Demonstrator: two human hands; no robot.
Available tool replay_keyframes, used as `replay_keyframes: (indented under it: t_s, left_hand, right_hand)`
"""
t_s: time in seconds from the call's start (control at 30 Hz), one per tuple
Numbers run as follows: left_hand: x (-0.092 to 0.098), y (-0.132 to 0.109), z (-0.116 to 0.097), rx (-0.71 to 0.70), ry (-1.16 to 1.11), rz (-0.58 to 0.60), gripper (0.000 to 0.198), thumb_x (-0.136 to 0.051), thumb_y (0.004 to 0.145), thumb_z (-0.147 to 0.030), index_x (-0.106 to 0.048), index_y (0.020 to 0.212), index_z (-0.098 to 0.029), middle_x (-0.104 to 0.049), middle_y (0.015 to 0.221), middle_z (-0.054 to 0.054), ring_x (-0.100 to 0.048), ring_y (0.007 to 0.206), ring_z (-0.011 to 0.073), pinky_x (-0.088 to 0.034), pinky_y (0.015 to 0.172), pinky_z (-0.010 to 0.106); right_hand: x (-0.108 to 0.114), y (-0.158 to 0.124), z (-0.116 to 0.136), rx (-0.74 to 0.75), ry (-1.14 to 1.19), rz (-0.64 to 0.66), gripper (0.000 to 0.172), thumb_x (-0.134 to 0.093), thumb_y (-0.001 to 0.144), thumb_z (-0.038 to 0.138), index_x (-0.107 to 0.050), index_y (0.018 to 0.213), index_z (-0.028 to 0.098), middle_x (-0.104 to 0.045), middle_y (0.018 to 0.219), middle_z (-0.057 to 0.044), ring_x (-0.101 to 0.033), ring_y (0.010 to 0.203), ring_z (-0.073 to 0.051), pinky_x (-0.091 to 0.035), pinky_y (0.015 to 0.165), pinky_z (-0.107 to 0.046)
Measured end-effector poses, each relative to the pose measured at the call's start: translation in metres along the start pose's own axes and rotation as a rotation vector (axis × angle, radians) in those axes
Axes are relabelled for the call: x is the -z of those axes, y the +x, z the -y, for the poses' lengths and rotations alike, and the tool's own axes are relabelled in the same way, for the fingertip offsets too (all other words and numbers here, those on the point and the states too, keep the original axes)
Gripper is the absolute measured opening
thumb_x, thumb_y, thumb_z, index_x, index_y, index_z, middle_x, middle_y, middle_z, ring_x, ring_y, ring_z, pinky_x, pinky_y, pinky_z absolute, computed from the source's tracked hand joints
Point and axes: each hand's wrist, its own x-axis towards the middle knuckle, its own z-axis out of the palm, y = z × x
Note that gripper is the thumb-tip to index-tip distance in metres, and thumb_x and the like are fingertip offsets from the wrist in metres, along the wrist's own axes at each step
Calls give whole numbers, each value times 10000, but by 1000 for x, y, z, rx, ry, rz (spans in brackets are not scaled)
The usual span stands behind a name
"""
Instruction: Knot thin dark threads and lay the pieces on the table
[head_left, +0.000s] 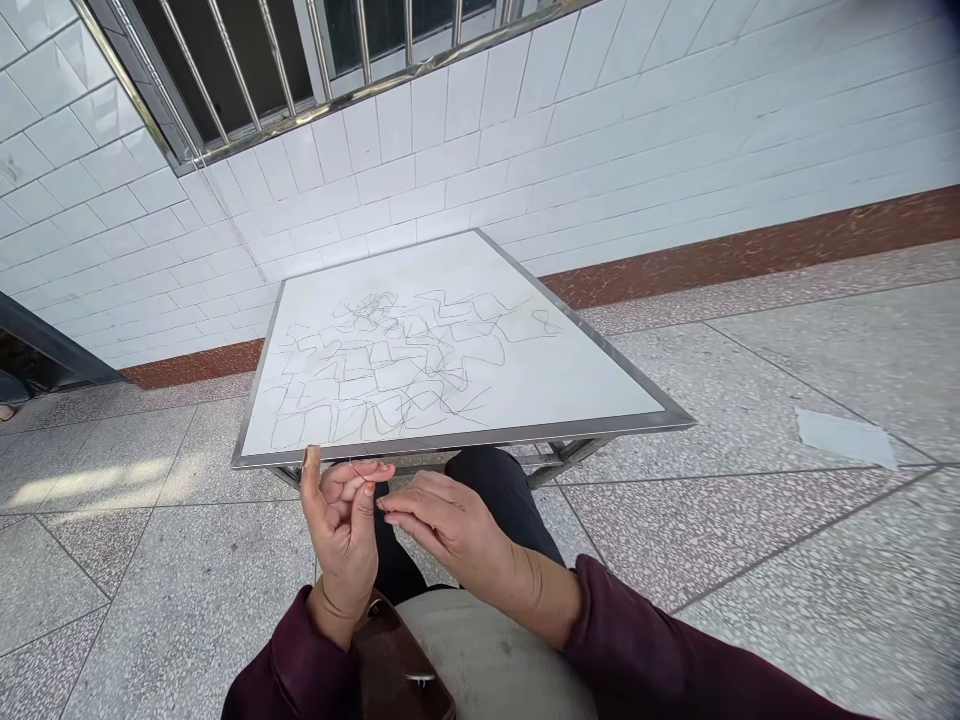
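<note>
- A thin strand [352, 466] is up at the tips of the left hand, a bit below and left of the middle of the frame.
- The left hand [346, 510] is partly curled and seems to hold the strand. It is just in front of the bench's near edge.
- The right hand [459, 525] is just beside it, with finger and thumb tips close together. I cannot tell if they hold the strand, as it is too small to see.
- More thin strands [375, 378] lie in a wavy mess on the left and middle of the bench, with a thick tangle near the far side.
- The white bench [585, 385] has a gray rim and fills the middle of the frame.
- Dark legs [495, 490] go under it.
- A brown bag [394, 660] is at the bottom.
- White tape [847, 440] is on the speckled floor [225, 600], at the right.
- Shiny bars [272, 55] cross a window at the upper left, in a white tile wall [637, 130].
</note>
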Motion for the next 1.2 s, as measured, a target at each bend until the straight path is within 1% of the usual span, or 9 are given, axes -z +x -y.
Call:
replay_keyframes:
  t_s: [0.1, 0.23, 0.33, 0.47, 0.6, 0.77, 0.83, 1.0, 1.2]
  left_hand:
    - [-1, 3, -3, 24, -36, -31, 635, -555, 947, -158, -265, 1478, -351, -664, 967, 4, -712, 877, 140, -568, 879, 344]
    - [-2, 4, -3, 82, -106, -51, 650, -586, 933, -181, -277, 1475, -361, -651, 971, 0, -707, 860, 135, -573, 865, 334]
    - [-3, 3, -2, 118, -129, -52, 656, -608, 922, -196, -292, 1469, -374, -651, 987, 0, -710, 861, 135, -575, 864, 332]
    - [-3, 0, -1, 129, -125, -47, 620, -606, 926, -207, -331, 1461, -355, -665, 987, 10, -708, 895, 145, -573, 871, 331]
    - [-3, -1, -1, 159, -131, -61, 587, -608, 925, -203, -372, 1442, -352, -676, 974, 8, -705, 928, 155, -579, 860, 327]
    - [-5, -1, -3, 195, -174, -90, 576, -641, 905, -220, -410, 1420, -332, -673, 962, 9, -704, 931, 160, -583, 859, 330]
    - [-5, 0, -3, 203, -188, -97, 574, -653, 895, -214, -426, 1411, -328, -675, 951, 5, -706, 927, 160, -580, 869, 335]
    - [-5, 0, -1, 223, -232, -104, 547, -670, 882, -209, -472, 1379, -324, -682, 941, -4, -711, 936, 165, -575, 880, 341]
    - [0, -2, 3, 297, -236, -106, 516, -706, 855, -218, -536, 1335, -301, -700, 896, -12, -700, 951, 156, -548, 912, 313]
  right_hand:
    - [1, 1, 3, -36, 30, 12, 128, -548, 960, 238, -675, 969, 231, -712, 783, -28, -628, 703, -169, -527, 686, -315]
    - [2, 2, 7, -173, 114, 50, 113, -574, 939, 280, -666, 961, 217, -685, 756, -23, -625, 685, -152, -525, 666, -281]
    - [-1, 1, 6, -235, 153, 48, 147, -591, 935, 338, -667, 976, 220, -714, 817, -32, -654, 718, -155, -538, 688, -281]
    - [-4, 0, 1, -269, 165, 12, 146, -592, 938, 335, -693, 970, 235, -750, 917, -40, -695, 821, -177, -552, 755, -299]
    - [-5, 0, 1, -365, 246, 36, 192, -652, 894, 378, -707, 1014, 239, -759, 864, -31, -700, 727, -170, -564, 697, -290]
    - [-7, 2, 4, -498, 402, 53, 190, -694, 846, 315, -716, 1017, 234, -770, 900, -27, -719, 764, -177, -574, 702, -283]
    - [-7, 4, 5, -535, 424, 56, 183, -691, 837, 280, -717, 1010, 227, -766, 876, -25, -709, 743, -171, -566, 690, -279]
    - [-7, 5, 4, -608, 478, 71, 204, -670, 829, 261, -704, 1020, 199, -707, 723, -3, -632, 603, -137, -517, 593, -254]
    - [-6, 5, 5, -639, 490, 64, 145, -635, 856, 291, -690, 959, 206, -690, 764, -12, -594, 584, -125, -506, 579, -251]
